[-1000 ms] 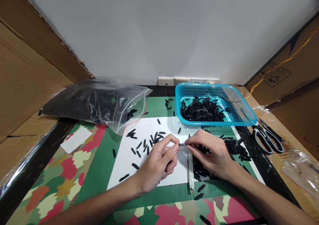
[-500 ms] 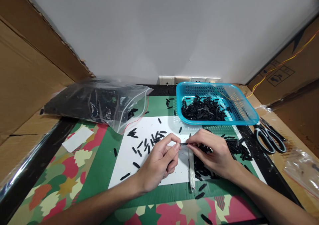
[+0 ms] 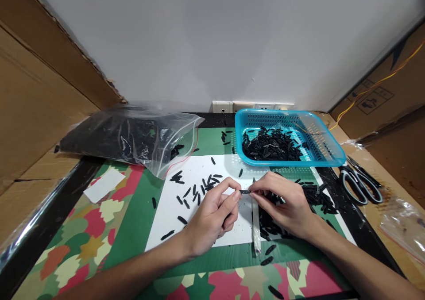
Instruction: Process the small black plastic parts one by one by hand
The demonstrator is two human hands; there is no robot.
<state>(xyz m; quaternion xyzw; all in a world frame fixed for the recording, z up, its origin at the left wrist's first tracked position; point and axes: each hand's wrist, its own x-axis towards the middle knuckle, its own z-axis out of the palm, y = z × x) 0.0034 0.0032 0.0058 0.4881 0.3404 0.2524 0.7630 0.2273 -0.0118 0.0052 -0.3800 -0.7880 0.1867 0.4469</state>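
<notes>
Between my two hands is one small black piece (image 3: 245, 192), pinched at each end over the white sheet (image 3: 232, 229). My left hand (image 3: 215, 211) is closed, thumb and forefinger on its left end. The fingertips of my right hand (image 3: 282, 200) grip its right end. Under the right fingers lies a narrow blade-like tool (image 3: 256, 225). Loose black pieces (image 3: 195, 191) are scattered left of my hands. A dense pile of black pieces (image 3: 317, 197) spreads beneath and beyond my right hand, partly hidden by it.
A blue basket (image 3: 292, 163) holding black pieces stands at the back right. At the back left lies a clear zip bag (image 3: 126, 136) full of dark material. Scissors (image 3: 360, 185) rest on the right, near a plastic bag (image 3: 403, 227). A white slip (image 3: 104, 186) lies left.
</notes>
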